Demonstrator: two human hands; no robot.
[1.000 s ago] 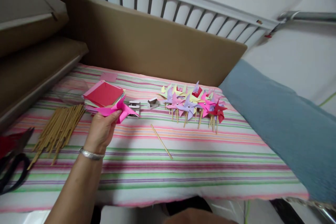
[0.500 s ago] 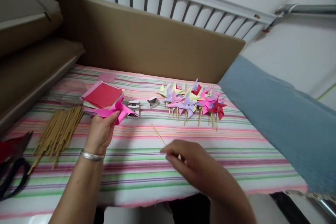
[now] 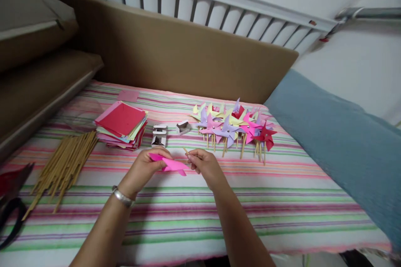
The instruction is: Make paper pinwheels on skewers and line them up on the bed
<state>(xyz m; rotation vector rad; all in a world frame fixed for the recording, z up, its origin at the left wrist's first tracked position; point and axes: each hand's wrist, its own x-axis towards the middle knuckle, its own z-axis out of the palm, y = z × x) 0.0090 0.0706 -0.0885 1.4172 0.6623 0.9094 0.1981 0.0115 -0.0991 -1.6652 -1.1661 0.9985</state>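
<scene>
A bright pink paper pinwheel (image 3: 173, 165) is pinched in my left hand (image 3: 149, 162), its blades pointing toward the right. My right hand (image 3: 203, 165) grips a thin wooden stick (image 3: 185, 150), whose tip shows above the fingers. The two hands are close together over the striped cloth, stick just right of the pinwheel. Past them stand two small white boxes, one with dark pins (image 3: 159, 139) in it, the other an open box (image 3: 183, 127). Left of these lies a stack of coloured paper squares (image 3: 121, 120), red on top.
Finished pinwheels on sticks (image 3: 228, 128) lie grouped at the right back. A bundle of wooden sticks (image 3: 64, 164) and dark-handled scissors (image 3: 14, 208) are at the left. A cardboard panel (image 3: 188, 50) closes off the back, with brown packages (image 3: 44, 83) at the left.
My left hand has brought the pink pinwheel away from the paper stack, right and nearer to me. My right hand has lifted the stick off the cloth and moved up beside it.
</scene>
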